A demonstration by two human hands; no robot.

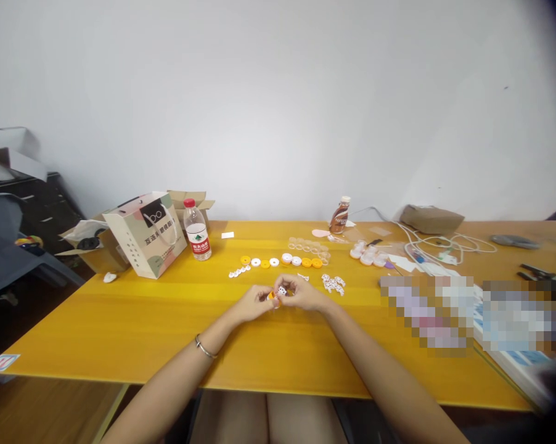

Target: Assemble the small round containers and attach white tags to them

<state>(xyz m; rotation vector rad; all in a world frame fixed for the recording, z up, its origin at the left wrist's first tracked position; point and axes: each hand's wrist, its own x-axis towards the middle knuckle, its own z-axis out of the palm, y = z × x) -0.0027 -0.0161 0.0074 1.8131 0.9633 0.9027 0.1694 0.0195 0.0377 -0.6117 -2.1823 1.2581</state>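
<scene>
My left hand (254, 304) is closed on a small orange-and-white round piece (272, 296), just above the table. Right beside it, my right hand (302, 292) pinches a small white piece with dark spots (282, 290) against or close to the round piece; whether the two touch I cannot tell. Beyond my hands runs a row of yellow and white round discs (265, 263). Small white knob-like pieces (239, 271) line up at its left. A loose pile of white spotted pieces (333, 283) lies to the right of my right hand. Clear round cups (309, 246) stand behind the discs.
On the left stand a paper bag (148, 237), a water bottle (197, 234) and cardboard boxes (95, 250). A brown drink bottle (339, 216) is at the back. Pinkish clear containers (369, 253), white cables (426, 237) and a brown package (430, 219) lie on the right.
</scene>
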